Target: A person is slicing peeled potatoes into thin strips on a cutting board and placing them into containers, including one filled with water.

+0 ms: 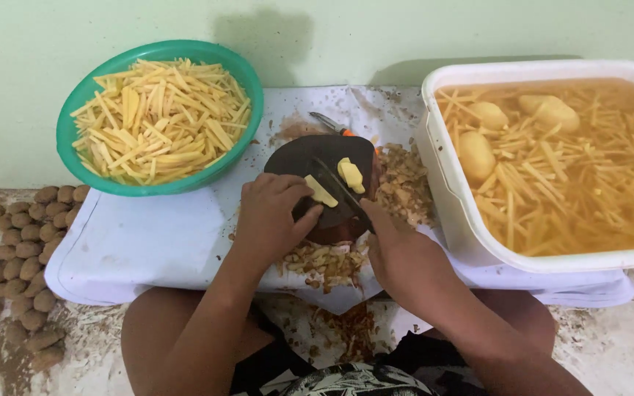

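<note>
Head view: left-hand fingers pinching potato slab, right hand gripping knife, slicing; green bowl heaped, unpeeled potatoes waiting on floor.

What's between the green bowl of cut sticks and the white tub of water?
In the head view, between the green bowl and white tub: the dark round cutting board with potato pieces, knife, both hands, and peel scraps.

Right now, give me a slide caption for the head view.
Left hand steadies a potato slice on a dark board while the right hand cuts with a knife.
</note>
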